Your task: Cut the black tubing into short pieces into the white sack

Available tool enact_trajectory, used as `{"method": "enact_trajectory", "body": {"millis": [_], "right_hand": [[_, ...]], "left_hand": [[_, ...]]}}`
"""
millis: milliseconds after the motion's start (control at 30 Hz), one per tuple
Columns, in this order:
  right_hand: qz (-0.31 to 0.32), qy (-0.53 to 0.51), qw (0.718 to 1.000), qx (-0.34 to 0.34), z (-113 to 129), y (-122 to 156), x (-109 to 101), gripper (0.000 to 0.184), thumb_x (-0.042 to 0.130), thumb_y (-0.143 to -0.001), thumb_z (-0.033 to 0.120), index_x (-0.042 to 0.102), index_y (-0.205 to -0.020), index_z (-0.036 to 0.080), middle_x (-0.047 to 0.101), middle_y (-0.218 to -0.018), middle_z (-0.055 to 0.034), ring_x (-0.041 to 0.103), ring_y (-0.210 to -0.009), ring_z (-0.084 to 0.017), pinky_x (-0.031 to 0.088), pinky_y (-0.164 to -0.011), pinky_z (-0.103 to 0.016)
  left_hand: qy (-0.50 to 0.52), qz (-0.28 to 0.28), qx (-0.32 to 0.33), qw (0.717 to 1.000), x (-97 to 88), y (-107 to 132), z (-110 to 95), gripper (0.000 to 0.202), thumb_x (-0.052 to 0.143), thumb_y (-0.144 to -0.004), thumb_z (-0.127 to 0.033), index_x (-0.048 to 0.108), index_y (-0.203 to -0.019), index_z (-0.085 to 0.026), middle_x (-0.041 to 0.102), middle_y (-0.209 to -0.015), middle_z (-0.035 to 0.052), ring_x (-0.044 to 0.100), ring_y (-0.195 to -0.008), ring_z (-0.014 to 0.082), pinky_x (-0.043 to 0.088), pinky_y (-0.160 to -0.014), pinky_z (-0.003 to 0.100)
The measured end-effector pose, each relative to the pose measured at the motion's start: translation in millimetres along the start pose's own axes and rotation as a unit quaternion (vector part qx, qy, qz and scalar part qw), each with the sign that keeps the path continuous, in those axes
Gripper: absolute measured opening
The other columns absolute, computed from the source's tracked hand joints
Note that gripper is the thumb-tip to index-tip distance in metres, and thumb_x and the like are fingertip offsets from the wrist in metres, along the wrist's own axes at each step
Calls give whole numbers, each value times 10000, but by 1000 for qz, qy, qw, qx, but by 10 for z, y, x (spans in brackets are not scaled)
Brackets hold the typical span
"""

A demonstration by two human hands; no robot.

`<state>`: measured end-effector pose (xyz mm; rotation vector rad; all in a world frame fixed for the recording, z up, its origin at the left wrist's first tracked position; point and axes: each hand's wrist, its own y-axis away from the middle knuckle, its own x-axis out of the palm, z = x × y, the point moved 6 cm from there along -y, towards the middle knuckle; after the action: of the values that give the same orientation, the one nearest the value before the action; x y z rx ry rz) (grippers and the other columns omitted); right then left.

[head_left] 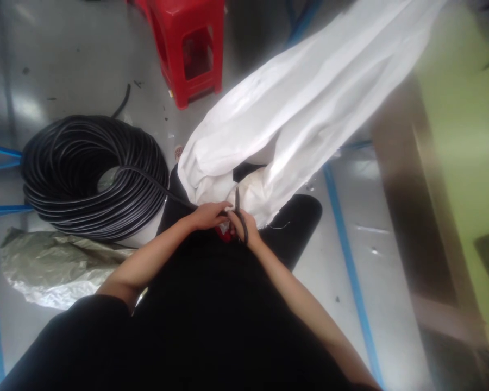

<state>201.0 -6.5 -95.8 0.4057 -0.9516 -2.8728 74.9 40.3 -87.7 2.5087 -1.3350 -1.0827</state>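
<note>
Item 1: my left hand [209,215], closed round the black hose [175,196], over my lap.
Item 2: my right hand [246,227], fingers closed through the scissors [238,209], blades pointing up, touching the left.
Item 3: hose coil [93,174], on the floor to my left.
Item 4: white sack [309,108], just beyond both hands.
Item 5: red stool [187,43], farther off.
</note>
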Motion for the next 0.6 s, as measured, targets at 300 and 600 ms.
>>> {"method": "enact_trajectory", "body": {"millis": [300,600], "right_hand": [[-58,-91,994,0,-137,-64,-165,455,506,-794,654,508,-780,199,490,-499,53,492,-399,-115,418,-393,-228],[41,179,982,-35,-122,3,-4,391,460,-868,548,538,-1107,249,658,-836,-16,629,-770,-201,480,-727,-329]], "left_hand": [[-52,-26,-14,998,-156,74,214,314,425,-925,-386,648,-1070,-218,684,-1012,30,618,-922,178,451,-781,256],[-15,-112,-14,993,-338,8,254,320,416,-922,-380,669,-989,-196,682,-941,35,611,-843,169,454,-739,258]]}}
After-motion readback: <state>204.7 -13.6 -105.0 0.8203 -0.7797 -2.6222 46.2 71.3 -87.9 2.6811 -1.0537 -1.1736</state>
